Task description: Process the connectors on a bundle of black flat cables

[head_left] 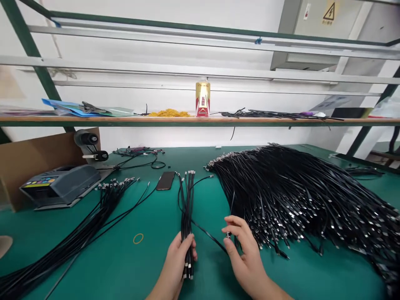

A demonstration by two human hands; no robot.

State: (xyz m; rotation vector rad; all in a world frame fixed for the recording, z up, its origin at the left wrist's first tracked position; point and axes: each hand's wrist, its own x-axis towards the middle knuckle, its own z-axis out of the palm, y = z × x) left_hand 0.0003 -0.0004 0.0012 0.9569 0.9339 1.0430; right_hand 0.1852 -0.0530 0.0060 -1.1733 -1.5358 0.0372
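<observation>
Green tabletop (125, 266) under everything. Biggest risk as I see it from my end: the large heap of black cables (281, 179) just beyond and right of the right hand. Its strands overlap, so a tug on one could drag neighbours along or spill the near edge. Long cable bunch (106, 204), out to the left of the left hand: a few strands stray from it towards the middle, could snag a sleeve or mix in. Grey machine (65, 183) sits past that bunch, low risk.

Left hand (176, 254) is closed round the small bundle (187, 208), thumb across, lower plugs poking out below the fingers. Tips at the far end look uneven; a loose grip could let strands slide further out of line. Phone (165, 181), ahead and left of that bundle, is close to its far end; a sideways swing could knock it.

Loose cable (208, 234) slants from the bundle towards the right hand (246, 254); could loop or twist if pulled askew. Rubber band (134, 240) lies left of the left hand, easily brushed away. Right hand, fingers curled, appears to pinch a plug (228, 235) lightly, so it could slip.
</observation>
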